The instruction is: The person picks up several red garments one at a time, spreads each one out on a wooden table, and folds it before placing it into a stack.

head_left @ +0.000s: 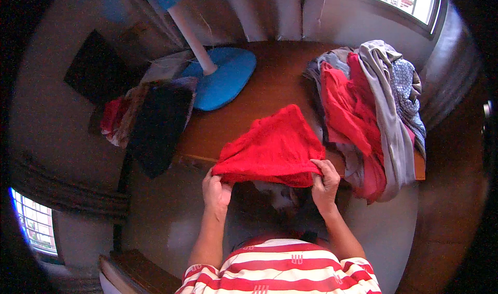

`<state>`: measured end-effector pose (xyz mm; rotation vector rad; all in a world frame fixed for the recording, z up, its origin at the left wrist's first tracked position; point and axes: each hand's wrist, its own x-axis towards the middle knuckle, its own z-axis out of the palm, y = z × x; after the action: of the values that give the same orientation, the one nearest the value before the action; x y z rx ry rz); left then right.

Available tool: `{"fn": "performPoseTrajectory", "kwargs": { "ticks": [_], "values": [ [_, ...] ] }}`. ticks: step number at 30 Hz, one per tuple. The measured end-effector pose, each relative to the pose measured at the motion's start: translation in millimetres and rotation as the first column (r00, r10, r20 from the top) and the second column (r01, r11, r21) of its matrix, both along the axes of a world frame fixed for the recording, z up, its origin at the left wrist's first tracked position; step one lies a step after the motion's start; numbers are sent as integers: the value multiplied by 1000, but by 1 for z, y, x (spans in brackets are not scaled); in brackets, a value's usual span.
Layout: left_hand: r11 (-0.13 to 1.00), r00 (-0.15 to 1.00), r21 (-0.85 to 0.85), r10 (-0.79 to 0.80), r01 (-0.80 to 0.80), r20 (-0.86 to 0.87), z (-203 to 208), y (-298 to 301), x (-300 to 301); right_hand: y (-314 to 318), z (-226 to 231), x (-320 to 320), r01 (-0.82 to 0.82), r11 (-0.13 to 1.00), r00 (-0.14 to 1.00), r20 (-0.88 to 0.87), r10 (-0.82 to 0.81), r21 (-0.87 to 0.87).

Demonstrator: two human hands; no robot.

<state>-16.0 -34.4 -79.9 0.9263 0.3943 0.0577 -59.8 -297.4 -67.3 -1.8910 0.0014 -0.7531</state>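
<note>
A bright red cloth (pixel 270 143), perhaps a garment, is stretched between my two hands at the near edge of the brown wooden table (pixel 280 65). My left hand (pixel 215 189) pinches its near left corner. At the near right corner, my right hand (pixel 326 182) grips it, thumb and fingers closed on the fabric. The far part of the cloth rests on the tabletop, rumpled and narrowing away from me. Its near edge hangs between the hands just past the table edge. Whether it is folded in layers I cannot tell.
A heap of clothes (pixel 371 112), red, grey and patterned, lies on the right and droops over the near edge. A fan's blue base (pixel 228 81) and white pole (pixel 192 39) stand at the back left. Dark folded clothes (pixel 158 122) hang over the left edge. Curtains (pixel 275 11) hang behind.
</note>
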Motion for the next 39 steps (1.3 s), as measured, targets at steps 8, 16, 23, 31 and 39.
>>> {"fn": "performPoseTrajectory", "kwargs": {
  "ticks": [8,16,23,31,39],
  "values": [
    [962,968,-273,-50,-19,-245,3,0,7,-6,9,13,-3,194,952,-56,300,981],
    [947,991,-305,-122,102,-49,-9,-3,-5,-4,5,1,13,-55,902,12,431,998],
    [989,985,1,-146,146,96,5,-20,-18,4,1,1,-106,249,933,10,359,963],
    [983,989,186,-21,-6,146,26,-32,-10,-1,-7,-4,-125,411,923,-46,382,903],
    [238,933,952,-256,-192,253,29,-39,-21,-4,-6,-6,-83,342,916,-63,395,936]
  ]
}}
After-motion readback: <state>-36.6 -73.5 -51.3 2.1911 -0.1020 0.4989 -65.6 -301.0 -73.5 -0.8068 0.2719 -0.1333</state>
